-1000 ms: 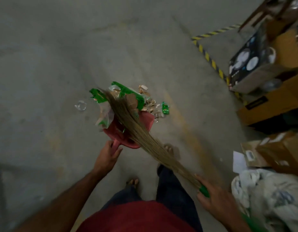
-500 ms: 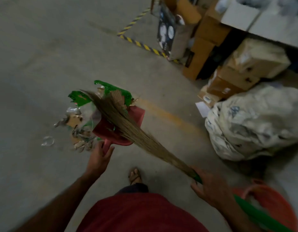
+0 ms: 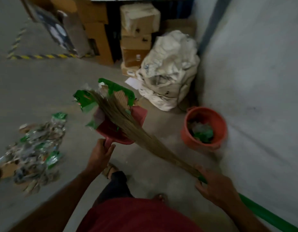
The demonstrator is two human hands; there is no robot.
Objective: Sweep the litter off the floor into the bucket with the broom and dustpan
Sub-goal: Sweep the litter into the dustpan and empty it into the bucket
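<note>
Left hand (image 3: 99, 156) holds loaded dustpan (image 3: 123, 129); broom (image 3: 128, 121) pins litter.

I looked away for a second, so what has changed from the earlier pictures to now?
The person has turned right: the orange bucket, unseen a second ago, is now near the loaded dustpan. Some litter has slipped off the pan and lies on the floor to the left. Unchanged: the left hand holds the dustpan handle, the right hand holds the broom, its bristles pressing the load.

Left hand (image 3: 99, 155) and right hand (image 3: 215, 186) both extended forward, fingers curled.
</note>
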